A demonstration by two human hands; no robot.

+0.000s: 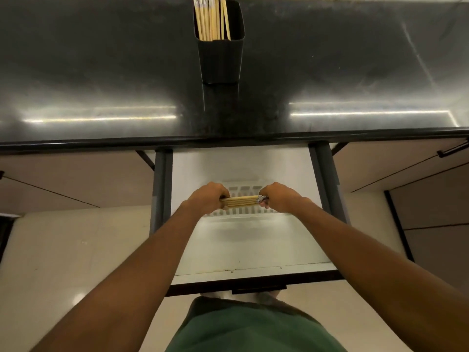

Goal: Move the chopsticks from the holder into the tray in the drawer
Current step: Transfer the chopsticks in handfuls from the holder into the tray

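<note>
A black square holder [220, 59] stands on the dark countertop and holds several pale wooden chopsticks [212, 19] upright. Below the counter the white drawer [243, 250] is pulled out. A white slotted tray [243, 189] lies at its back part. Over the tray I hold a bundle of chopsticks [239, 201] level, lying left to right. My left hand [206, 196] grips its left end and my right hand [278, 196] grips its right, patterned end. My hands hide most of the tray.
The glossy black countertop [101, 97] spans the view, its front edge right above the drawer's back. Grey drawer rails [161, 189] run along both sides. Beige cabinet fronts flank the drawer, with a dark handle [451, 149] at the right. Light floor lies below.
</note>
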